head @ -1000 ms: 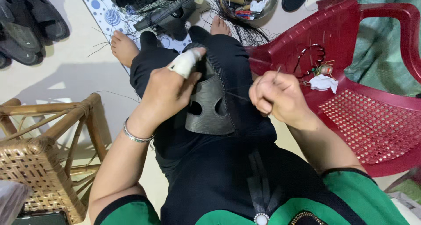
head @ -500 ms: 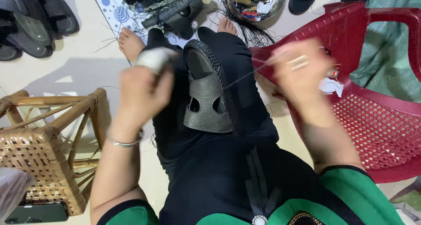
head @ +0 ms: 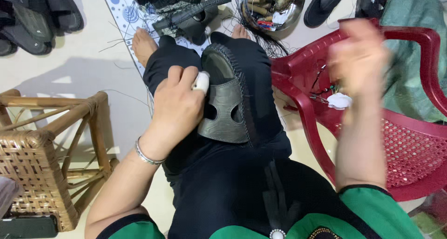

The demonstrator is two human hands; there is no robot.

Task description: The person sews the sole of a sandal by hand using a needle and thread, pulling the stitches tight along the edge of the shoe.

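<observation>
Shoe upper point(head: 226, 109) under left hand point(head: 179, 106), on lap

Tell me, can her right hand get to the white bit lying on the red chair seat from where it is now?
Probably yes. The right hand is raised, blurred, just above the white scrap on the red chair, with nothing visible between them.
</observation>
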